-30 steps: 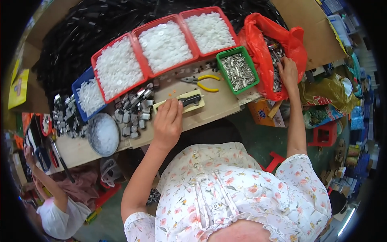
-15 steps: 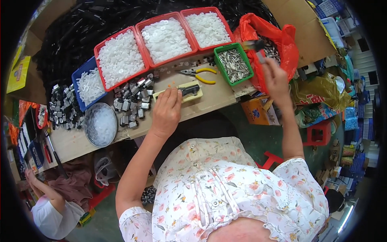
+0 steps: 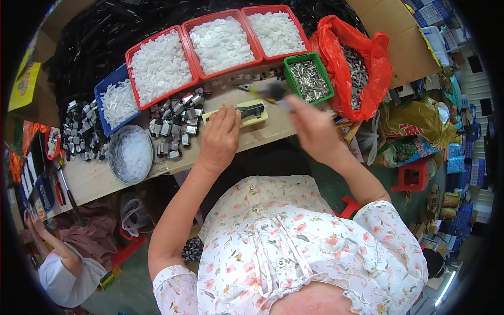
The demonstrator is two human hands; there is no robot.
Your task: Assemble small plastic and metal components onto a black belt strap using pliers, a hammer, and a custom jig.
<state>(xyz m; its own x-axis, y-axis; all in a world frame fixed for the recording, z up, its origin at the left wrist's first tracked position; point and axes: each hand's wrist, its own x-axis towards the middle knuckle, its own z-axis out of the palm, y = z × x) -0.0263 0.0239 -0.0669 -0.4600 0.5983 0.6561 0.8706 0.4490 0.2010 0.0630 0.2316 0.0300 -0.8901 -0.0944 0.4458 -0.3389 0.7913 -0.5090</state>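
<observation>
My left hand [image 3: 219,140] lies with its fingers together over the left end of a cream-coloured block [image 3: 258,119] at the table's front edge, gripping it. A black plastic part [image 3: 251,111] sits in the block, its left end hidden under my fingers. Just right of and above the block, my right hand [image 3: 316,130] is closed round the handle of a hammer [image 3: 274,91]. Motion smears the hammer's dark head, which is raised over the table. Behind it lie yellow-handled pliers [image 3: 244,87], mostly covered.
Red trays [image 3: 195,73] of white plastic pieces stand behind, beside a blue tray [image 3: 100,107]. A green basket [image 3: 329,94] holds metal pins; a red bag [image 3: 379,68] holds metal parts. Metal-and-black pieces [image 3: 173,123] and a round metal bowl [image 3: 151,157] lie left. Another person [image 3: 71,273] sits far left.
My right hand has swung the hammer left, from beside the red bag to near the cream block. My left hand stays on the block.
</observation>
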